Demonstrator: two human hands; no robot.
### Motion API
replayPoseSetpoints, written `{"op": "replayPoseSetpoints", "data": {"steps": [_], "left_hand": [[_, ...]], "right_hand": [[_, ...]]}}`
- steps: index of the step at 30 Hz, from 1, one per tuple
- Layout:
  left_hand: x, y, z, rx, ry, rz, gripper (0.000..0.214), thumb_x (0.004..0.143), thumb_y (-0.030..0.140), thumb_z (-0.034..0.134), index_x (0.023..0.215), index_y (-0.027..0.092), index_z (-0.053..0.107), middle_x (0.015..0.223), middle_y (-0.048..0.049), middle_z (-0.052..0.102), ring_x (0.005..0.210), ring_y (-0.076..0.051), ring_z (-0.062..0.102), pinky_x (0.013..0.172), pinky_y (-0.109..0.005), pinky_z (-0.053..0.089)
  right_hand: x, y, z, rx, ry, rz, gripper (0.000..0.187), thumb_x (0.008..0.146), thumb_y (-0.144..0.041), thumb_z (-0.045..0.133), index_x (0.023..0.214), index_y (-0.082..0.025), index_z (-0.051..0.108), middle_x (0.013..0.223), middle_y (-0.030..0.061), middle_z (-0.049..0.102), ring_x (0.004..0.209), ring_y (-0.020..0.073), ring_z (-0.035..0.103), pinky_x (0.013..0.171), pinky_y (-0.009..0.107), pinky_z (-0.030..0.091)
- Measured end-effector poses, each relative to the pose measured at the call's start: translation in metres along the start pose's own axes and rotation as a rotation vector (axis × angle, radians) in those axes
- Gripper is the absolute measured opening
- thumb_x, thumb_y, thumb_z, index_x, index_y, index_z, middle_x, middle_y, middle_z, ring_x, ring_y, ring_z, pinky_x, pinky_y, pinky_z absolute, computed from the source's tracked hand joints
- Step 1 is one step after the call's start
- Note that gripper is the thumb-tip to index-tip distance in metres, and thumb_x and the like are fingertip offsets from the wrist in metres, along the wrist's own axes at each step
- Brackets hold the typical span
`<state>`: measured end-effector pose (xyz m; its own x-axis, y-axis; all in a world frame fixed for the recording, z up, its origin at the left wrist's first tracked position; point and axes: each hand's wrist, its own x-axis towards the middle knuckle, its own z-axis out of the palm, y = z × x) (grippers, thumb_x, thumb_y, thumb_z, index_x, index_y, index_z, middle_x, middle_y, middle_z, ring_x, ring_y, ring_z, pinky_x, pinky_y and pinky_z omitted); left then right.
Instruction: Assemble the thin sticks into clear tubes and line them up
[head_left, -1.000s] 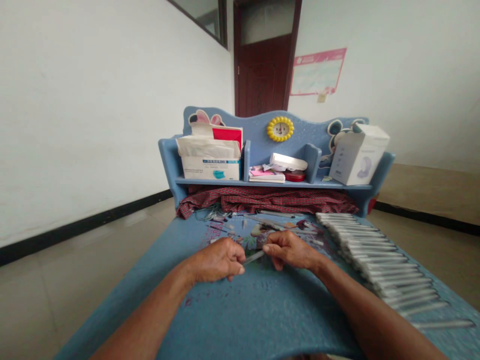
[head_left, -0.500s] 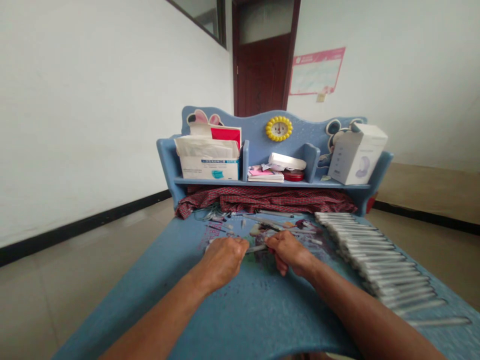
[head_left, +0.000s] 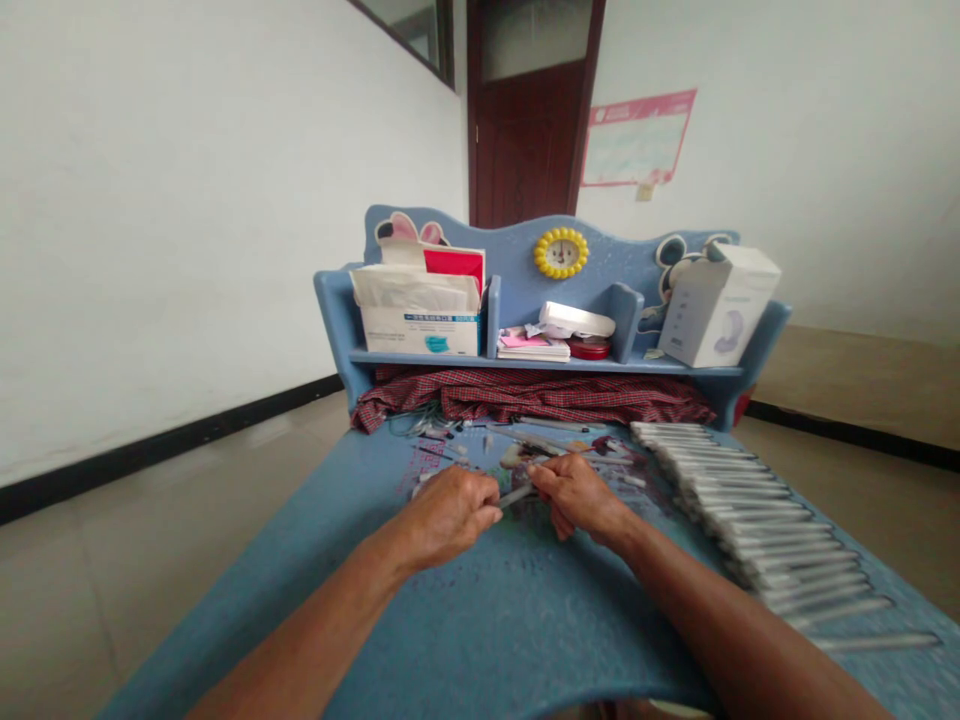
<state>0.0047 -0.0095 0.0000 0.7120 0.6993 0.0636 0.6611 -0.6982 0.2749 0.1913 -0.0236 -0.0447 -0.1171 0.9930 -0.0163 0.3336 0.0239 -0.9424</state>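
Note:
Between my hands, over the middle of the blue desk (head_left: 480, 640), a pale translucent pen (head_left: 515, 495) is held by both ends. My left hand (head_left: 456, 510) is closed round its near-left end. The fingers of my right hand (head_left: 574, 490) pinch the other end, which they hide. Just beyond my hands lie loose pen parts, among them a thin dark refill (head_left: 436, 453) and a clear tube (head_left: 555, 423). To the right, many similar pens (head_left: 757, 510) are laid side by side in a long row.
A red checked cloth (head_left: 540, 397) is bunched under the shelf (head_left: 420, 358). On the shelf stand a mask box (head_left: 420, 330), papers (head_left: 532, 348), a round red tin (head_left: 589, 349) and a white box (head_left: 720, 305). A yellow flower-shaped clock (head_left: 561, 253) is on the backboard.
The pen between my hands is tilted more, its left end lower. My left hand has turned slightly, so its thumb shows more. The view has shifted a little.

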Motion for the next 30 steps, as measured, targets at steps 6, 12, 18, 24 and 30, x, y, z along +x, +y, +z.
{"op": "replayPoseSetpoints", "data": {"steps": [6,12,18,24,30], "left_hand": [[0.0,0.003,0.007,0.089,0.075,-0.02,0.01,0.072,0.029,0.053,0.069,0.02,0.056,0.063,-0.0006,0.056,0.06,-0.015,0.05,0.054,-0.024,0.027],[0.001,0.004,0.006,-0.024,-0.014,-0.087,0.015,0.07,0.032,0.052,0.066,0.02,0.061,0.057,0.0003,0.054,0.057,-0.014,0.05,0.051,-0.023,0.026],[0.003,-0.002,0.005,-0.123,-0.025,-0.099,0.015,0.067,0.032,0.053,0.064,0.018,0.059,0.054,0.0025,0.051,0.055,-0.012,0.048,0.049,-0.022,0.024],[0.003,-0.004,0.006,-0.15,-0.028,-0.111,0.015,0.067,0.031,0.053,0.062,0.017,0.057,0.052,0.0029,0.047,0.052,-0.011,0.043,0.048,-0.022,0.022],[0.003,-0.008,0.002,-0.22,-0.095,-0.043,0.016,0.067,0.028,0.05,0.058,0.016,0.054,0.05,0.0042,0.039,0.05,-0.009,0.038,0.047,-0.022,0.02]], "right_hand": [[-0.004,-0.006,0.001,0.17,-0.025,0.119,0.038,0.08,-0.04,0.042,0.049,-0.02,0.037,0.021,-0.0078,0.033,0.018,0.0092,0.035,0.025,0.019,0.031],[-0.005,-0.009,-0.003,0.128,-0.047,0.115,0.042,0.079,-0.048,0.044,0.05,-0.019,0.038,0.02,-0.0078,0.033,0.018,0.0096,0.035,0.025,0.019,0.03],[-0.004,-0.006,-0.009,0.086,-0.072,0.055,0.05,0.076,-0.061,0.04,0.053,-0.017,0.044,0.026,-0.0042,0.043,0.022,0.0092,0.04,0.029,0.019,0.031],[-0.004,-0.007,-0.01,0.113,-0.149,-0.001,0.042,0.073,-0.056,0.049,0.059,-0.016,0.045,0.03,-0.0048,0.048,0.025,0.0075,0.04,0.033,0.018,0.029],[-0.003,-0.005,-0.018,0.234,-0.195,-0.077,0.033,0.07,-0.046,0.058,0.065,-0.014,0.049,0.042,-0.0009,0.058,0.035,0.009,0.049,0.041,0.02,0.036]]}}
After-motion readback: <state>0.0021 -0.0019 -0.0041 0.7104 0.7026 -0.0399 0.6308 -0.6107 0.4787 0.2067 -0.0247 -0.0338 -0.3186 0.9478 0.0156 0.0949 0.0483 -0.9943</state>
